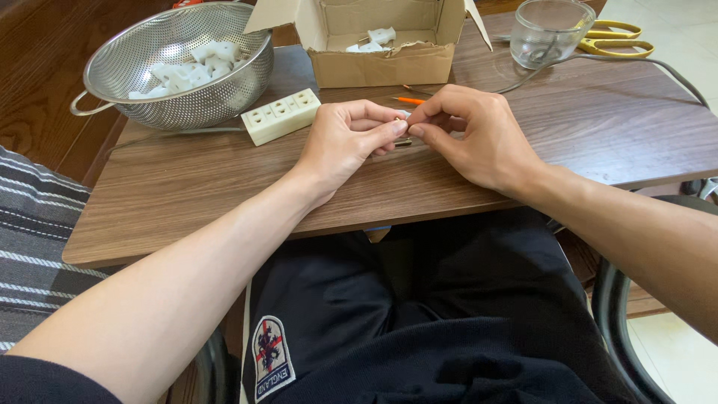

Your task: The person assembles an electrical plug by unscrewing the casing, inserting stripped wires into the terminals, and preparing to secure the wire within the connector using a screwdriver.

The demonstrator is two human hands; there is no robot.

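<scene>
Between our two hands, just above the tabletop (224, 187), sits a small part (402, 141), mostly hidden, with a dark and brassy bit peeping out below the fingertips; we cannot tell exactly what it is; our left hand (345, 141) curls around it from one side, fingers (389, 129) closed together on it, while our right hand (479, 138) meets it from the other, thumb and forefinger pinched on the same piece; to do this well, we judge, we should keep the left grip steady and low, let the right fingertips do the fine work, and hold the piece over the wood so nothing small drops to the lap; just behind the hands lies an orange-handled tool (410, 100), and to the left a cream power strip (280, 115) with its grey cable (172, 132); farther back stand a metal colander (112, 67) holding white plastic pieces (191, 71), an open cardboard box (381, 63) with more of them, a glass cup (548, 34), and yellow scissors (617, 39).
</scene>
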